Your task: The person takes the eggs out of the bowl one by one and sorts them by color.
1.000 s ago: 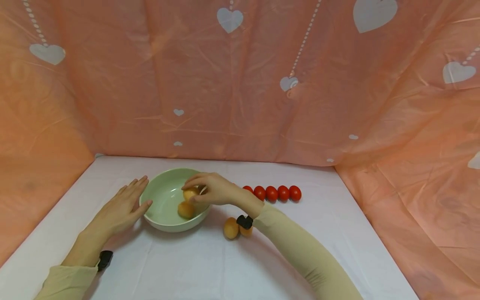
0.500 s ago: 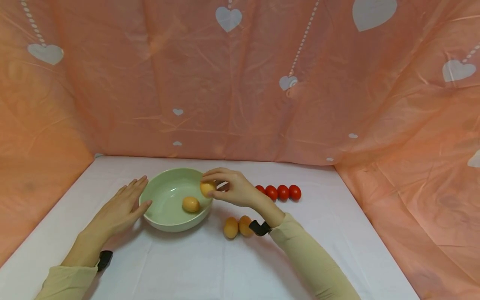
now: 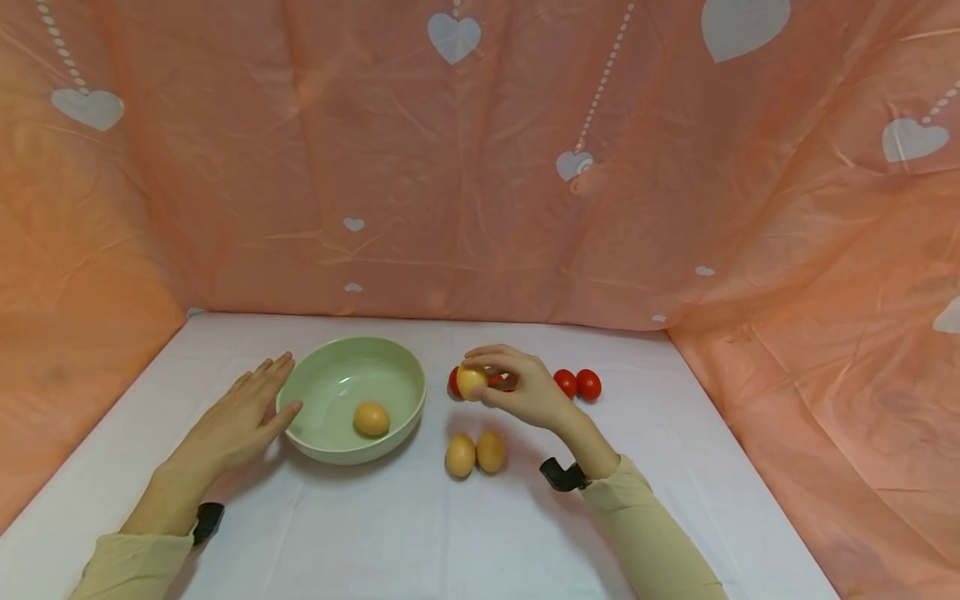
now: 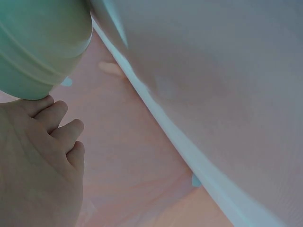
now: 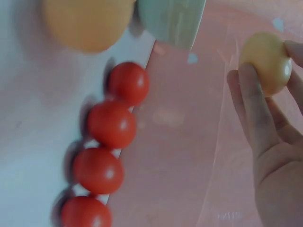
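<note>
My right hand (image 3: 528, 392) pinches a tan egg (image 3: 471, 382) between thumb and fingertips, above the row of red tomatoes (image 3: 566, 383). The right wrist view shows the held egg (image 5: 267, 59) with fingers on both sides. A light green bowl (image 3: 322, 396) stands to the left, and one egg (image 3: 371, 419) lies in it. My left hand (image 3: 243, 417) rests against the bowl's left side with its fingers straight. In the left wrist view, the left hand's fingertips (image 4: 45, 101) touch the bowl's outer wall (image 4: 42, 56). Two more eggs (image 3: 476, 453) lie side by side right of the bowl.
A white cloth (image 3: 360, 533) covers the table. Behind and on both sides hangs an orange-pink curtain (image 3: 465, 183) printed with pale hearts. My right hand hides part of the tomato row, whose far-left tomato (image 3: 453, 382) peeks out beside the held egg.
My right hand has carried the egg out of the bowl and rightward over the tomato row. The egg in the bowl has shifted slightly. My left hand has stayed in place.
</note>
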Demonstrator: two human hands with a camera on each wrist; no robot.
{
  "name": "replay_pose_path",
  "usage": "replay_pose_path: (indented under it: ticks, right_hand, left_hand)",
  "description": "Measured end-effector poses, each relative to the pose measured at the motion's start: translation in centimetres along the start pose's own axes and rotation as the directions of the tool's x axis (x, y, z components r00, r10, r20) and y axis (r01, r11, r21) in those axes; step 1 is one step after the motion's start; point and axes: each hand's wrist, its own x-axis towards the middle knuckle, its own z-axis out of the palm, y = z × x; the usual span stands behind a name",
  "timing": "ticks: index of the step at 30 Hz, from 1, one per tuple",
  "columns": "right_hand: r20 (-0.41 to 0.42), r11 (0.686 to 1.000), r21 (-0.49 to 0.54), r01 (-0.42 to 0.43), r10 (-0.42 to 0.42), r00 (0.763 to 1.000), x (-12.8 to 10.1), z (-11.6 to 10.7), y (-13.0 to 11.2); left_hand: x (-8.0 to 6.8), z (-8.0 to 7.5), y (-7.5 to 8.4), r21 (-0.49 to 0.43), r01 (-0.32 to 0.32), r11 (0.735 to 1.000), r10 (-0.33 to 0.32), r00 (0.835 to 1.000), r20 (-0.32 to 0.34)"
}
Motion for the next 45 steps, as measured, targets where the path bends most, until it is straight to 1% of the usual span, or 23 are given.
replay_pose_path:
  ticks: [3,5,9,13,18,24,29,31,35,38,45]
  right_hand:
    - [-0.010,0.999,-0.023,-0.033,0.032,0.999,-1.1,-0.7,0.7]
    - [-0.002,0.997,-0.045,-0.064,0.064,0.998,-1.9,-1.2,1.0]
    - [0.045,0.986,-0.087,-0.145,0.150,0.988,-3.1,-2.1,1.5]
    - [0.118,0.974,-0.116,-0.195,0.208,0.971,-3.9,-2.8,1.9]
    - [0.200,0.967,-0.127,-0.220,0.242,0.949,-4.5,-3.2,2.7]
    - [0.248,0.949,-0.179,-0.258,0.297,0.922,-5.0,-3.5,3.2]
    - [0.270,0.926,-0.204,-0.317,0.365,0.891,-5.2,-3.4,3.4]
    - [0.287,0.921,-0.204,-0.331,0.380,0.879,-5.3,-3.3,3.6]
    - [0.331,0.921,-0.206,-0.329,0.382,0.863,-5.4,-3.1,3.8]
    - [0.350,0.923,-0.214,-0.320,0.378,0.857,-5.4,-3.0,4.0]
    - [0.362,0.922,-0.223,-0.316,0.380,0.852,-5.2,-2.6,4.2]
  left_hand:
    - [-0.1,0.1,-0.1,-0.003,-0.008,1.000,0.008,1.000,-0.005]
    - [-0.2,0.2,-0.2,-0.004,-0.008,1.000,0.008,1.000,-0.005]
    - [-0.1,0.2,-0.2,0.001,-0.002,1.000,0.002,1.000,-0.001]
    - [-0.1,0.1,-0.2,0.000,-0.002,1.000,0.002,1.000,-0.001]
    - [-0.1,0.1,-0.1,-0.004,-0.007,1.000,0.007,1.000,-0.003]
    - [-0.1,0.1,-0.2,-0.002,-0.011,1.000,0.011,1.000,-0.007]
    - [-0.1,0.2,-0.2,-0.002,-0.003,1.000,0.003,1.000,0.000]
    - [-0.1,0.2,-0.2,-0.001,-0.002,1.000,0.002,1.000,0.001]
    - [-0.1,0.2,-0.2,0.001,-0.006,1.000,0.006,1.000,-0.005]
    - [-0.1,0.2,-0.2,0.002,-0.013,1.000,0.013,1.000,-0.013]
    - [-0.1,0.2,-0.1,0.004,-0.018,1.000,0.018,1.000,-0.018]
